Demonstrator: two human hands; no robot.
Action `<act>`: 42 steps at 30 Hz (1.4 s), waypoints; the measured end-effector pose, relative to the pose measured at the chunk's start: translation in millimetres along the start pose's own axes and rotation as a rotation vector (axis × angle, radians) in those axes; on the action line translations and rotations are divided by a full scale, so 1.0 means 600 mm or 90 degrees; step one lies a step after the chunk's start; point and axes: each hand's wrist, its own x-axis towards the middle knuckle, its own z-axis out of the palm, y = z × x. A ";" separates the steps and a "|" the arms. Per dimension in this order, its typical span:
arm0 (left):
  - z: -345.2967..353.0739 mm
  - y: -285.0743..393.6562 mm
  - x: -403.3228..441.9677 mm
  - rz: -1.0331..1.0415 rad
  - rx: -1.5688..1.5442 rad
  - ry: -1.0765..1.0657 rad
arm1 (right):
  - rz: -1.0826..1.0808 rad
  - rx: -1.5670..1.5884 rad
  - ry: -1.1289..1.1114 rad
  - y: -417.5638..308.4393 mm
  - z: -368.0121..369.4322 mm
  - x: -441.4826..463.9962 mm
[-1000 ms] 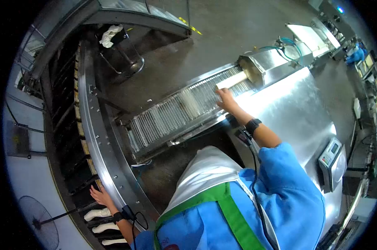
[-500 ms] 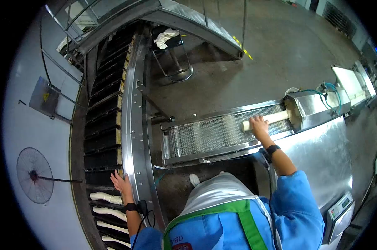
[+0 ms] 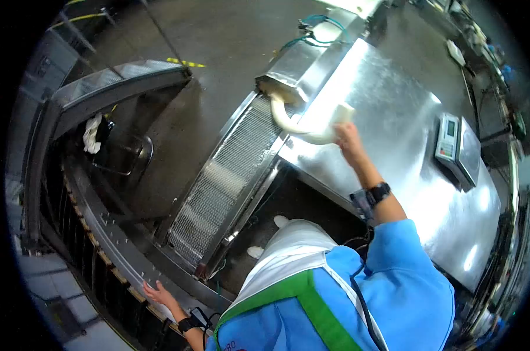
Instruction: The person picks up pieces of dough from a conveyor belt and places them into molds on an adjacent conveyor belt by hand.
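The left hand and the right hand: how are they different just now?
The right hand grips the pale strip near its end, while the left hand holds nothing that shows.
The right hand is over the steel table; the left hand is by the curved metal rail.
The left hand's fingers are spread, but the right hand's are bent around the strip.
Both are bare.

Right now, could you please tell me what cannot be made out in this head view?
White strand: far end hidden inside the metal housing, head view.
Right hand: exact finger placement on the strand blurred, head view.
Scale display: digits too small, head view.
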 end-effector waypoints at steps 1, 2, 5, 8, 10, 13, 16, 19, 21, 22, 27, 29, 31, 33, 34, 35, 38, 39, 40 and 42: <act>0.013 0.010 0.002 0.065 -0.046 -0.002 | 0.033 0.028 0.080 -0.025 -0.035 -0.027; 0.023 0.026 0.005 0.080 -0.068 -0.011 | 0.070 0.065 0.156 -0.002 -0.106 -0.028; 0.039 0.068 0.023 0.087 -0.050 -0.081 | 0.155 0.184 0.349 0.032 -0.256 -0.040; 0.029 0.133 0.012 0.071 -0.030 -0.098 | 0.166 0.139 0.445 0.055 -0.342 -0.025; 0.023 0.142 0.005 0.091 -0.042 -0.094 | 0.140 -0.001 0.415 0.056 -0.388 0.009; 0.017 0.127 -0.010 0.113 -0.076 -0.085 | 0.130 -0.227 0.422 0.039 -0.385 0.067; 0.007 0.114 -0.032 0.088 -0.121 -0.079 | 0.077 -0.669 0.355 0.060 -0.396 0.150; -0.003 0.089 -0.048 0.071 -0.122 -0.074 | 0.028 -0.978 0.265 0.075 -0.335 0.186; -0.005 0.078 -0.051 0.076 -0.109 -0.060 | 0.036 -0.970 0.198 0.089 -0.313 0.210; -0.008 0.075 -0.051 0.078 -0.104 -0.059 | 0.047 -0.963 0.134 0.094 -0.305 0.220; -0.008 0.072 -0.058 0.082 -0.080 -0.042 | -0.091 -0.867 0.165 0.099 -0.286 0.188; -0.013 0.084 -0.057 0.053 -0.094 -0.092 | -0.105 -0.848 0.132 0.089 -0.295 0.178; -0.014 0.098 -0.062 0.043 -0.086 -0.093 | -0.079 -0.817 0.179 0.067 -0.269 0.152; -0.013 0.110 -0.064 0.036 -0.084 -0.094 | -0.085 -1.211 0.156 0.032 -0.244 0.127; -0.012 0.117 -0.063 0.034 -0.094 -0.103 | -0.098 -1.250 0.111 0.024 -0.243 0.122; -0.009 0.121 -0.062 0.033 -0.104 -0.112 | -0.105 -1.251 0.118 0.024 -0.246 0.118; 0.010 0.125 -0.054 0.045 -0.098 -0.110 | -0.209 -1.288 0.065 0.050 -0.283 0.121; 0.013 0.132 -0.056 0.047 -0.071 -0.111 | -0.215 -1.292 0.073 0.048 -0.287 0.113; 0.020 0.130 -0.056 0.062 -0.092 -0.116 | -0.149 -1.319 0.048 0.041 -0.283 0.100; 0.025 0.136 -0.061 0.048 -0.091 -0.119 | -0.086 -1.348 0.025 0.029 -0.275 0.075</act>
